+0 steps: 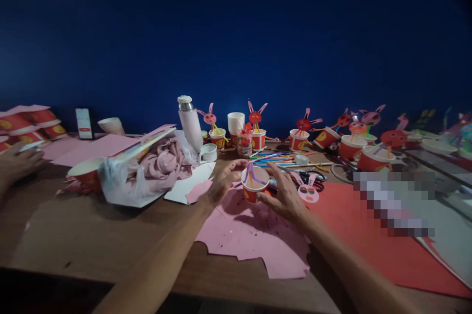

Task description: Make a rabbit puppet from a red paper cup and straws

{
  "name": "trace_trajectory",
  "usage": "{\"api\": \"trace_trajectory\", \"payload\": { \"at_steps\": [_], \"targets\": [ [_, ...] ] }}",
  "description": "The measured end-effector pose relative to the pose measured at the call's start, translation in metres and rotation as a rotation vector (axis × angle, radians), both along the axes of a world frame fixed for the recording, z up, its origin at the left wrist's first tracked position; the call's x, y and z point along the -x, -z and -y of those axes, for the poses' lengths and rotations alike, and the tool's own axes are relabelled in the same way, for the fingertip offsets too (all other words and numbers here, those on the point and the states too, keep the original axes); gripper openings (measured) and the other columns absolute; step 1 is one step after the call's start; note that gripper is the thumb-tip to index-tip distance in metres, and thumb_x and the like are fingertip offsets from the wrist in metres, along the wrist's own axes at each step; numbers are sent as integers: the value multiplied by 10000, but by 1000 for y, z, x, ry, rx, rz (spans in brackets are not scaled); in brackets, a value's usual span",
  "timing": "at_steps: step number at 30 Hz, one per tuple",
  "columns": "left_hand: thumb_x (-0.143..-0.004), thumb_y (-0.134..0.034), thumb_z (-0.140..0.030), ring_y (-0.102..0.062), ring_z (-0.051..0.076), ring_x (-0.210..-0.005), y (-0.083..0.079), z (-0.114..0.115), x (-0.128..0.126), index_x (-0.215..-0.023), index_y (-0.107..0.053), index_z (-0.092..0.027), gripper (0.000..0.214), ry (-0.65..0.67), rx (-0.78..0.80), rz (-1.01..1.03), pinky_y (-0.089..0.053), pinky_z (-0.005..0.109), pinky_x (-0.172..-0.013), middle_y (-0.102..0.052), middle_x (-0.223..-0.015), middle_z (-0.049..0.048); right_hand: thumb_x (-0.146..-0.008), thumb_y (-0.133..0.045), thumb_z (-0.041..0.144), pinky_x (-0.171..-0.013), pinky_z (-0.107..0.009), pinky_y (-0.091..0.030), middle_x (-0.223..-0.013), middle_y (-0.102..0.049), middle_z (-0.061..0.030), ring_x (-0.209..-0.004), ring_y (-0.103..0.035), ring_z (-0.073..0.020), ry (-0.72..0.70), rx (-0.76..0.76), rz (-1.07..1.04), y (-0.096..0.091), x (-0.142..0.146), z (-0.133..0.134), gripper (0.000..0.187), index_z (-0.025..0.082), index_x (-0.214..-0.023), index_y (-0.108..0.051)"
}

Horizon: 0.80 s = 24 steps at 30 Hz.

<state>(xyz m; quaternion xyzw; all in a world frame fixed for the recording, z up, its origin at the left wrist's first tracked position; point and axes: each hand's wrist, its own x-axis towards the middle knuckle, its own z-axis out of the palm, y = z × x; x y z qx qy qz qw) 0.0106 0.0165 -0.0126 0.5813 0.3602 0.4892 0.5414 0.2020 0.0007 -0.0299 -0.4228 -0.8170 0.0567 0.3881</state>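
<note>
The pink sheet [254, 250] is lying beneath the red cup [250, 195]! Right of the cup, the right hand [287, 195] is touching it, fingers standing apart; left, the left hand [222, 182] is sitting close, pinching or not I can't tell.

Bare forearms [162, 257], bare hands [223, 182]

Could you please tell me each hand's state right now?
Left hand: fingers curled by the paper cup's rim; grip cannot be told.
Right hand: open, thumb and fingers spread at the same cup.
</note>
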Motion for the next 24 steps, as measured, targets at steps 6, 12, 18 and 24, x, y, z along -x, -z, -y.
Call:
{"api": "trace_trajectory", "payload": {
  "at_steps": [6,12,18,24],
  "targets": [
    [-697,-539,-307,-526,212,-969,-2,4,-5,-1086,-493,-170,415,83,-4,26,-403,314,-801,-558,-1092,88,-731,-548,381,-818,-414,-432,-1157,-525,-116,-1003,-519,-253,13,180,-202,4,5,0,637,216,-1297,-305],
    [-719,-544,-391,-554,170,-882,1,0,-7,-1028,-504,-160,388,-64,22,46,-402,294,-786,-592,-972,70,-776,-493,412,-788,-357,-468,-1158,-516,-107,-951,-554,-198,-73,331,-522,1,0,-5,602,218,-1300,-268],
    [-700,-574,-429,-563,157,-868,2,2,-11,-1015,-510,-171,412,-45,53,90,-420,284,-768,-598,-954,60,-773,-485,427,-778,-364,-472,-1099,-542,-110,-913,-567,-195,-68,353,-476,4,-2,-4,615,205,-1300,-258],
    [-651,-641,-402,-541,201,-991,-3,6,-12,-1066,-493,-185,491,-1,78,66,-435,296,-794,-565,-1100,100,-738,-530,430,-790,-384,-462,-1150,-524,-111,-1009,-523,-235,13,236,-301,5,-2,-1,603,220,-1267,-331]
  ]
}}
